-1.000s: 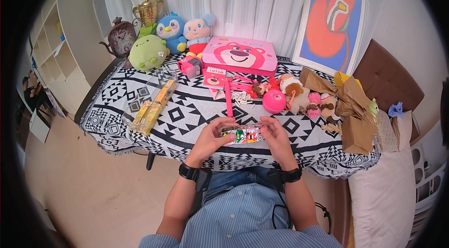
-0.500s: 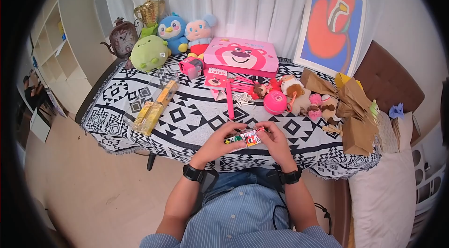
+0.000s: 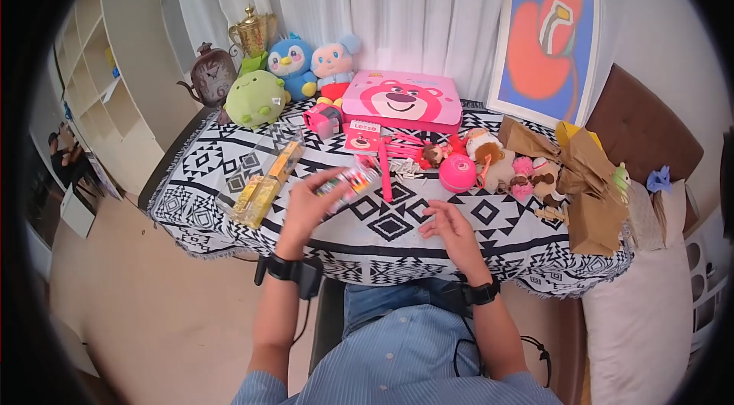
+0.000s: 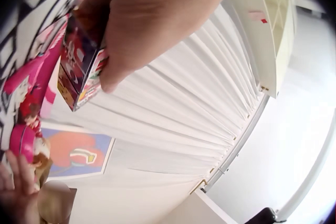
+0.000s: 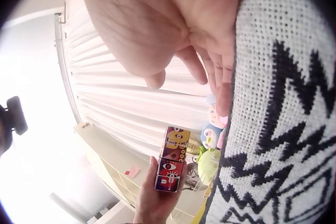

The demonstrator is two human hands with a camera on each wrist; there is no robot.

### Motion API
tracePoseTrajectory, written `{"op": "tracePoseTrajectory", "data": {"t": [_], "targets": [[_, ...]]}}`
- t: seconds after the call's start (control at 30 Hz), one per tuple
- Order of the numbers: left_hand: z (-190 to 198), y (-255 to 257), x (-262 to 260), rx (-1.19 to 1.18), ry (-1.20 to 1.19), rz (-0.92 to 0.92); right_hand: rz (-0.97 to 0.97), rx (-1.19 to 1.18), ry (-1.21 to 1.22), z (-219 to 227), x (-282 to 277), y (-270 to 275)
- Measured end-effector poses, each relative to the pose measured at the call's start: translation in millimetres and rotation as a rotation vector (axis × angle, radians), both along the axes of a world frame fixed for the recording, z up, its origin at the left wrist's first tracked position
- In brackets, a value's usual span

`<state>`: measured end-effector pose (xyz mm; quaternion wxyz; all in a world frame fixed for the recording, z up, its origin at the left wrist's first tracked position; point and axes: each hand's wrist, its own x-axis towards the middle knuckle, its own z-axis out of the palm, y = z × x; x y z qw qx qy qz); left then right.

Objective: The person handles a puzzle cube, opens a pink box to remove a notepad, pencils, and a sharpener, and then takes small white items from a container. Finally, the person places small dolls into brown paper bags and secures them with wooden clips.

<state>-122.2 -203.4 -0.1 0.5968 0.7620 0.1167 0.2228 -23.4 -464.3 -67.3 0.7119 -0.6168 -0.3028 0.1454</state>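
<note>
L hand has the block; R hand holds nothing

L hand: thumb on one side of block, fingers on the other, grip only as wide as the block. Block is up off the cloth, left of centre, tilted, its far end pointing right. Faces printed w/ purple, yellow & red, eye motif on one. L wrist view: thumb plain, most fingers hidden behind hand & block.

R hand: nr edge, right of centre, well apart from block. Thumb & fingers apart, loosely bent, grip fairly wide. Can't tell if it touches the cloth.

Around block: pink stick just right, notepad just beyond, gold packs to the left.

Mid table, L to R: white bits, doll, pink ball, then small plushies. Wood bits & paper bags at right.

Far side, L to R: clock, trophy behind green plush, penguin, blue-eared plush, pink box w/ bear face on lid. Pink case is nr side of the plush row. Framed pic leans far right; curtain hangs behind.

Beyond table: shelf far left, brown chair & pale cushion right. Person wears striped blue shirt, strap on each wrist.
</note>
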Motion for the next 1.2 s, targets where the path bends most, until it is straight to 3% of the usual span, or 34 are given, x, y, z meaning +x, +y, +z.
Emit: {"op": "tracePoseTrajectory", "data": {"t": [0.07,0.23,0.4,0.47,0.5,0.67,0.73,0.8,0.87,0.9,1.0,1.03,1.07,1.13,1.2], "targets": [[13,34,4,0.089,-0.147,0.15,-0.005,-0.01,-0.007,1,0,-1],[34,122,20,0.364,-0.109,0.446,-0.028,-0.026,-0.014,0,-1,-1],[15,183,35,0.611,-0.097,0.63,-0.033,-0.025,-0.021,1,-2,-1],[2,197,36,0.885,-0.056,0.61,-0.03,-0.027,-0.017,-1,-1,-1],[3,197,35,0.792,0.026,0.558,-0.033,-0.019,-0.018,0,-1,-1],[0,194,42,0.762,0.11,0.403,-0.023,-0.038,-0.048,0,-2,-2],[-6,194,45,0.993,0.132,0.251,-0.024,-0.048,-0.048,0,-3,-2],[-13,193,48,0.981,0.226,0.224,-0.024,-0.053,-0.052,1,-2,-1],[-25,202,57,1.246,0.307,0.033,-0.023,-0.056,-0.037,0,-2,-1],[-25,205,59,1.199,0.4,-0.002,-0.028,-0.053,-0.036,-1,-2,-2],[-22,204,52,1.238,0.366,0.02,-0.028,-0.027,-0.022,-2,-2,-2],[0,181,44,1.086,0.468,-0.005,-0.022,-0.035,-0.019,0,-2,-2],[-2,178,41,1.088,0.467,-0.01,-0.017,-0.045,-0.015,1,-3,-2],[-10,168,32,0.743,0.397,-0.15,-0.019,-0.047,-0.012,0,-3,-1],[2,163,27,0.877,0.511,-0.16,-0.027,-0.049,-0.011,-1,-3,-2]]}}
